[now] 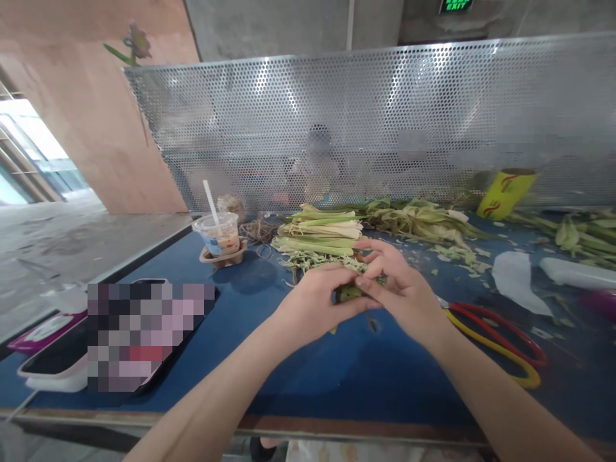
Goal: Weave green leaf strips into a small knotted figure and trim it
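Observation:
My left hand (315, 298) and my right hand (397, 282) meet above the middle of the blue table (298, 378). Between their curled fingers is a small green plant piece (350, 294), mostly hidden by the fingers. My left thumb and fingers wrap round it, while my right fingertips pinch at its near right side. Just beyond the hands lies a stack of pale green stalks (320, 232), with frayed grey-green sprigs (308, 262) along its near side. Scissors (500, 340) with red and yellow handles rest beside my right forearm.
At left are a plastic cup (216, 234) with a straw in a cardboard holder, and a phone (62, 353) near a blurred-out device. Dry leaves (414, 221), a yellow roll (507, 192) and white paper (517, 279) lie right. A perforated metal screen (356, 122) stands behind.

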Tool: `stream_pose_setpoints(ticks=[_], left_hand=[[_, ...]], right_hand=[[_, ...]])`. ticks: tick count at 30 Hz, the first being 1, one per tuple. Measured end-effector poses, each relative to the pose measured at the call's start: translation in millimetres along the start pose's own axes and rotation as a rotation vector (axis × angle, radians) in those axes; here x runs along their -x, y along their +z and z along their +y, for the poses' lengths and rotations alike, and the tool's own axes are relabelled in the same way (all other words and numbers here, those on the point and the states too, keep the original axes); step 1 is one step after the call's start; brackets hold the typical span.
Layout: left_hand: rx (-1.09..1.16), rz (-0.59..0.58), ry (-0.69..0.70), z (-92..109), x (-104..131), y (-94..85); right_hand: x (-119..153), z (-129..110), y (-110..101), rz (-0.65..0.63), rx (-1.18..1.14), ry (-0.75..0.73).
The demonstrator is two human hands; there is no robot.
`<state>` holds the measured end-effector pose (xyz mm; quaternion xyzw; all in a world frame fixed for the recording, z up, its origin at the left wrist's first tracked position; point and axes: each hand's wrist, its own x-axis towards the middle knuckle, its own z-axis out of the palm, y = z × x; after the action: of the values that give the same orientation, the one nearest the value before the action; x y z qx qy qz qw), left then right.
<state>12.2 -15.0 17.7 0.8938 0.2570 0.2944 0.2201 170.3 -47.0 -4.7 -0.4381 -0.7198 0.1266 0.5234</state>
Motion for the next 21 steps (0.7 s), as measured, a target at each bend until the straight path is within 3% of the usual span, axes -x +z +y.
stream_pose_setpoints(ticks=[7,10,17,21], left_hand=[[0.109,0.071,-0.052,2,1,2.4],[0.116,0.09,0.0,4,2,2.8],[0.21,0.003,-0.191,0,5,-10.7],[0.408,0.021,-0.259,-6,2,-14.4]], right_hand=[[2,0,-1,0.196,-0.031,-0.114],[2,1,0,0.171,-0.096,-0.107],[-2,1,0,0.122,-0.283,0.188],[-3,3,-1,0.104,-0.418,0.34]])
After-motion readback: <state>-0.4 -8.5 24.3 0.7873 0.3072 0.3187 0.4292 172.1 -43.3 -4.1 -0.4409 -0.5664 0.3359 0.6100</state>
